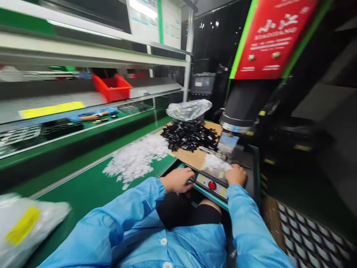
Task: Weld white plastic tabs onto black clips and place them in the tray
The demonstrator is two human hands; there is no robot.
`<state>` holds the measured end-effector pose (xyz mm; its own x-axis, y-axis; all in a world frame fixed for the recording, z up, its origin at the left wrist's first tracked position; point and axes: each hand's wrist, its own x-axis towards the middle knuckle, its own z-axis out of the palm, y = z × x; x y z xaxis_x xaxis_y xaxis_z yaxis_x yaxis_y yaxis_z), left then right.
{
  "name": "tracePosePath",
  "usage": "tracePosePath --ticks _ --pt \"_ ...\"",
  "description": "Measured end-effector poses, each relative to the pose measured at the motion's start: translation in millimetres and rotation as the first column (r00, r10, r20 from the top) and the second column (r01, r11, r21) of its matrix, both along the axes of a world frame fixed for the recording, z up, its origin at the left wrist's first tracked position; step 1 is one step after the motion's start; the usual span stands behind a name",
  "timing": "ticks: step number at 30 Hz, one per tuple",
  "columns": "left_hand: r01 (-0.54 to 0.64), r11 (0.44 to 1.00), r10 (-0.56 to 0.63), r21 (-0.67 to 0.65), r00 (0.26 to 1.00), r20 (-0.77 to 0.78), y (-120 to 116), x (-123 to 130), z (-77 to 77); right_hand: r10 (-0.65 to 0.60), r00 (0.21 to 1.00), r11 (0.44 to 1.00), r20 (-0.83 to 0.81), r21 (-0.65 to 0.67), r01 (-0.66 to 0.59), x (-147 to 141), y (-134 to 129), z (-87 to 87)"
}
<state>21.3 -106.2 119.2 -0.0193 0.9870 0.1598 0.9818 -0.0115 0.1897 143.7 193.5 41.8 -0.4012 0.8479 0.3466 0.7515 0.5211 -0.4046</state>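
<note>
My left hand (180,179) rests at the left end of a control panel (200,180) with a red button (212,185). Its fingers are curled in, and whatever lies under them is hidden. At the panel's right end is my right hand (236,175), fingers bent and pressed together beside a small heap of white pieces (214,163); what it holds, if anything, I cannot make out. Behind them stands the press head (240,106) of a machine, its lower metal tool (227,143) over the work area. A pile of small black parts (192,136) lies on brown cardboard (188,157).
Many thin white pieces (136,156) spread over the green bench (97,182). A clear plastic bag (189,109) sits behind the black parts. A bag with a yellow label (23,225) lies front left. Shelves hold a red bin (113,87). Trays (312,230) stand lower right.
</note>
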Motion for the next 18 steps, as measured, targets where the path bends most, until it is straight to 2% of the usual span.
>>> tracePosePath --ticks 1,3,8,13,18 --pt "-0.003 1.000 0.003 0.026 1.000 0.024 14 -8 -5.1 -0.056 0.998 0.998 0.028 -0.017 0.057 18 11 -7.7" --pt "-0.047 0.997 0.044 0.055 0.998 0.055 37 -26 -15.9 -0.112 0.992 0.993 0.062 -0.041 0.115 29 22 -19.9" --pt "-0.129 0.987 0.114 0.091 0.982 0.153 99 -54 -40.1 -0.106 0.994 0.993 0.004 -0.048 0.106 14 26 -35.5" --pt "-0.118 0.988 0.100 0.100 0.981 0.164 164 -56 -56.4 -0.118 0.992 0.993 -0.046 -0.029 0.116 21 27 -41.3" --pt "-0.047 0.995 0.035 0.087 0.990 0.140 207 -50 -69.5 -0.118 0.990 0.993 -0.077 -0.012 0.118 22 28 -47.4"
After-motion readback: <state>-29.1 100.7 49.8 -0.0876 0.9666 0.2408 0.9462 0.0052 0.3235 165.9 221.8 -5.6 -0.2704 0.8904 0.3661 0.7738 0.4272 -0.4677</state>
